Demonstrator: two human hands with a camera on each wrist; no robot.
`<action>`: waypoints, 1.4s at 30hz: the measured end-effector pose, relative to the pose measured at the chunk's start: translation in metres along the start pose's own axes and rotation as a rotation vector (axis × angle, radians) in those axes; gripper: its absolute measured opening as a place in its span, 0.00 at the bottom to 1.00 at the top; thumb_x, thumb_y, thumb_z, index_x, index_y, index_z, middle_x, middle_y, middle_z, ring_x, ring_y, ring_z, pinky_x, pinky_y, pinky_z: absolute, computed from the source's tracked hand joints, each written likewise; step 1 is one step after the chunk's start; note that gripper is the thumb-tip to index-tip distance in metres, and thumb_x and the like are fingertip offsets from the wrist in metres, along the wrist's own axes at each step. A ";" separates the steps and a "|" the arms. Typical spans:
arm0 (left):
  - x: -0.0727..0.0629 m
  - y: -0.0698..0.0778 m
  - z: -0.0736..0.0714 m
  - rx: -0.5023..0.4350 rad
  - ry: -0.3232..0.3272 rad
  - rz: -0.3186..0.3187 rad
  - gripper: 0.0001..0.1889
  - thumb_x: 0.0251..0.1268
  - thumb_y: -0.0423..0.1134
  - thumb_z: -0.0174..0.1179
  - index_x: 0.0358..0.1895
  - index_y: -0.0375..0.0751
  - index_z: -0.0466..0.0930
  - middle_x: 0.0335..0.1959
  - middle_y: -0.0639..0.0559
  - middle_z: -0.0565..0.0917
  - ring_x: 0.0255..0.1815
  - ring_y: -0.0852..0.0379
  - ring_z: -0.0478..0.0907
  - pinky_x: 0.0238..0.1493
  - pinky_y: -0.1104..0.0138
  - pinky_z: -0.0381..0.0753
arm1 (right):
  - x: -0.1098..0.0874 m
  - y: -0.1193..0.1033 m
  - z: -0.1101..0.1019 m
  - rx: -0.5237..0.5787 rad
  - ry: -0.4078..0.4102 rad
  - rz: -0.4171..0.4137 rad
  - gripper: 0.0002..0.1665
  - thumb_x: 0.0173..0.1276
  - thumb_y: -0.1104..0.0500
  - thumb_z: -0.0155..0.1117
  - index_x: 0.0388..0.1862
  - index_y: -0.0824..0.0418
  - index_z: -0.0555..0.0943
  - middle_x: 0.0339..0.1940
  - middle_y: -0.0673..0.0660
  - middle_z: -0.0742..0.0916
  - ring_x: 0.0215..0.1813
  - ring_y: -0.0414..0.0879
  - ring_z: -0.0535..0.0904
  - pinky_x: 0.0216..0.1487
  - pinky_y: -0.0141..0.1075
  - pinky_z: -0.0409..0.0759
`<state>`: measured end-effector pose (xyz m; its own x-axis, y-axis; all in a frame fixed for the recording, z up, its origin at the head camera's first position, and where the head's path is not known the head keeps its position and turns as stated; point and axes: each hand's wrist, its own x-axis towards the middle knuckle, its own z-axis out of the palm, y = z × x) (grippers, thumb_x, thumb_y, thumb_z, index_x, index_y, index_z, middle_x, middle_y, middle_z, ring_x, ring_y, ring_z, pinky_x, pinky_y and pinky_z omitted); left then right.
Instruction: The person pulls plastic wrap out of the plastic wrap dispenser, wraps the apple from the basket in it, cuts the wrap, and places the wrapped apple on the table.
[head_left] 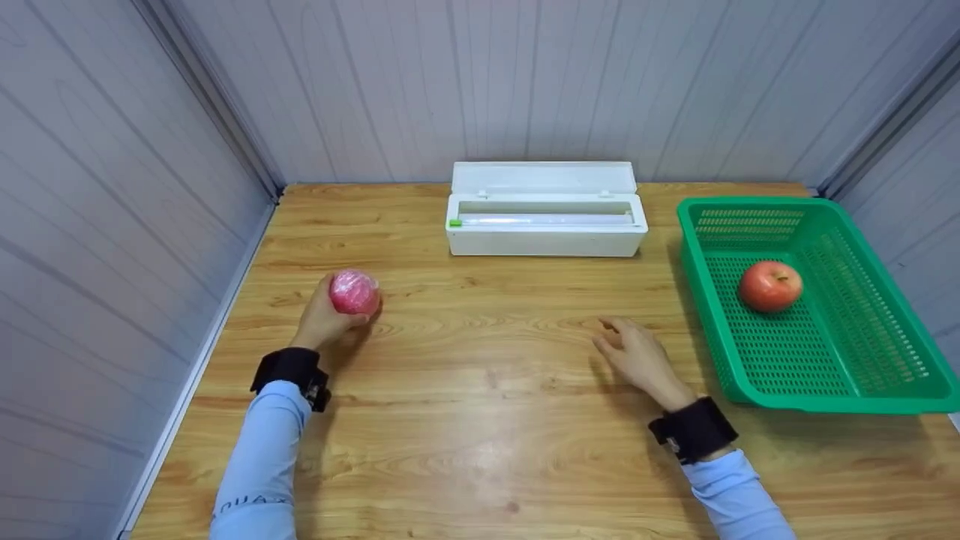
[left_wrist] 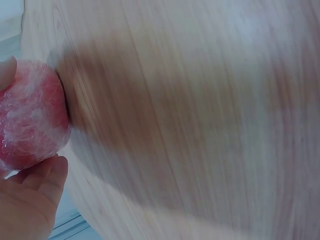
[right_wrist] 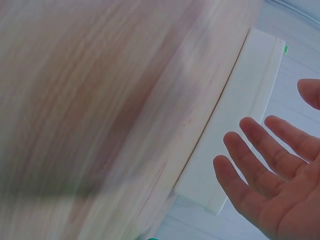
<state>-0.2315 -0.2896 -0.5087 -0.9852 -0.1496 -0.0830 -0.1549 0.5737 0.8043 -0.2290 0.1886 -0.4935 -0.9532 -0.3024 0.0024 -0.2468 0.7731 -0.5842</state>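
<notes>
A round red apple [head_left: 355,292] wrapped in crinkled clear film is at the left of the table. My left hand [head_left: 327,315] grips it from its left side, thumb and fingers round it. In the left wrist view the wrapped apple [left_wrist: 33,117] sits between the thumb and the fingers, at or very close to the wood. My right hand [head_left: 634,355] hovers over the right part of the table, holding nothing. Its fingers are relaxed and spread in the right wrist view, where the palm [right_wrist: 300,205] shows.
At the back stands a white cling film box [head_left: 547,241], lid raised, with a roll and a green slider [head_left: 455,223]. A green basket [head_left: 720,352] on the right holds a bare apple [head_left: 770,286]. Panel walls [head_left: 390,90] enclose the wooden table [head_left: 480,420].
</notes>
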 end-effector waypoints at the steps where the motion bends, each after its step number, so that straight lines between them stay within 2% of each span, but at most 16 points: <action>1: 0.001 -0.001 0.000 0.009 -0.001 -0.004 0.50 0.45 0.32 0.66 0.69 0.30 0.43 0.67 0.29 0.55 0.68 0.35 0.54 0.69 0.47 0.54 | 0.000 0.000 0.000 0.001 -0.006 0.002 0.29 0.68 0.51 0.53 0.62 0.68 0.68 0.57 0.69 0.76 0.56 0.62 0.73 0.53 0.55 0.72; 4: 0.002 -0.003 0.001 0.005 -0.016 -0.026 0.52 0.46 0.30 0.66 0.70 0.30 0.38 0.69 0.30 0.51 0.70 0.36 0.50 0.70 0.47 0.50 | -0.001 0.000 -0.001 0.003 -0.019 0.009 0.29 0.69 0.51 0.53 0.62 0.68 0.68 0.57 0.69 0.76 0.56 0.63 0.73 0.54 0.55 0.72; 11: -0.002 -0.001 -0.002 0.085 -0.010 -0.028 0.57 0.44 0.33 0.69 0.71 0.34 0.33 0.70 0.28 0.45 0.70 0.33 0.46 0.70 0.45 0.48 | 0.000 0.001 -0.004 -0.023 -0.020 0.016 0.29 0.68 0.51 0.53 0.61 0.69 0.68 0.56 0.70 0.76 0.57 0.64 0.72 0.55 0.56 0.71; 16: -0.010 0.006 -0.006 0.236 0.025 -0.004 0.58 0.42 0.36 0.70 0.72 0.37 0.35 0.71 0.28 0.37 0.69 0.27 0.36 0.66 0.37 0.42 | -0.001 0.002 -0.008 -0.047 -0.038 0.023 0.29 0.68 0.51 0.53 0.61 0.69 0.68 0.55 0.69 0.77 0.56 0.63 0.73 0.54 0.55 0.72; 20: -0.023 0.019 -0.007 0.365 0.045 0.074 0.54 0.42 0.35 0.70 0.71 0.35 0.43 0.70 0.27 0.37 0.70 0.28 0.33 0.66 0.37 0.37 | -0.003 0.002 -0.014 -0.062 -0.050 0.007 0.30 0.67 0.51 0.55 0.61 0.69 0.68 0.55 0.68 0.78 0.56 0.62 0.73 0.54 0.55 0.72; 23: -0.035 0.034 -0.002 0.431 0.087 0.193 0.47 0.42 0.35 0.70 0.68 0.31 0.53 0.69 0.26 0.44 0.70 0.29 0.38 0.67 0.37 0.39 | -0.006 0.001 -0.020 -0.081 -0.054 -0.010 0.29 0.67 0.52 0.55 0.61 0.69 0.69 0.54 0.68 0.78 0.55 0.63 0.74 0.54 0.55 0.73; 27: -0.048 0.060 0.010 0.442 0.175 0.432 0.35 0.43 0.32 0.69 0.59 0.28 0.67 0.62 0.29 0.64 0.66 0.34 0.57 0.65 0.43 0.56 | -0.011 -0.005 -0.031 -0.134 -0.054 -0.023 0.30 0.67 0.51 0.55 0.60 0.69 0.69 0.54 0.69 0.79 0.55 0.63 0.74 0.53 0.55 0.73; 30: -0.052 0.087 0.021 0.429 0.190 0.556 0.27 0.46 0.31 0.67 0.54 0.30 0.73 0.54 0.35 0.75 0.58 0.39 0.69 0.59 0.50 0.69 | -0.010 -0.011 -0.045 -0.171 -0.051 -0.035 0.30 0.67 0.49 0.54 0.61 0.68 0.69 0.53 0.68 0.79 0.54 0.63 0.75 0.52 0.54 0.74; 33: -0.053 0.115 0.030 0.421 0.154 0.587 0.22 0.52 0.32 0.64 0.52 0.32 0.76 0.50 0.38 0.79 0.52 0.43 0.76 0.54 0.54 0.75 | -0.007 -0.022 -0.061 -0.206 -0.069 -0.051 0.31 0.67 0.48 0.54 0.62 0.67 0.69 0.54 0.67 0.79 0.53 0.62 0.76 0.52 0.55 0.74; 36: -0.047 0.138 0.037 0.425 0.106 0.599 0.19 0.55 0.34 0.62 0.52 0.34 0.77 0.48 0.38 0.81 0.49 0.43 0.79 0.51 0.55 0.78 | 0.000 -0.034 -0.080 -0.263 -0.100 -0.077 0.31 0.67 0.48 0.53 0.61 0.67 0.69 0.55 0.67 0.79 0.52 0.62 0.77 0.52 0.55 0.74; 39: -0.034 0.157 0.043 0.433 0.051 0.622 0.19 0.57 0.34 0.60 0.53 0.34 0.76 0.48 0.38 0.81 0.47 0.43 0.80 0.49 0.55 0.79 | 0.012 -0.044 -0.099 -0.314 -0.127 -0.113 0.29 0.68 0.51 0.53 0.61 0.68 0.69 0.54 0.68 0.79 0.52 0.62 0.77 0.51 0.55 0.75; 42: -0.013 0.172 0.050 0.436 -0.012 0.634 0.20 0.58 0.33 0.59 0.55 0.32 0.74 0.50 0.37 0.80 0.50 0.43 0.78 0.52 0.56 0.78 | 0.032 -0.048 -0.116 -0.350 -0.148 -0.153 0.27 0.67 0.55 0.54 0.61 0.69 0.69 0.52 0.68 0.81 0.49 0.61 0.78 0.49 0.54 0.76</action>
<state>-0.2488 -0.1486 -0.3992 -0.8956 0.3210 0.3080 0.4274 0.8130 0.3954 -0.2683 0.2061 -0.3708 -0.8717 -0.4857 -0.0645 -0.4524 0.8485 -0.2746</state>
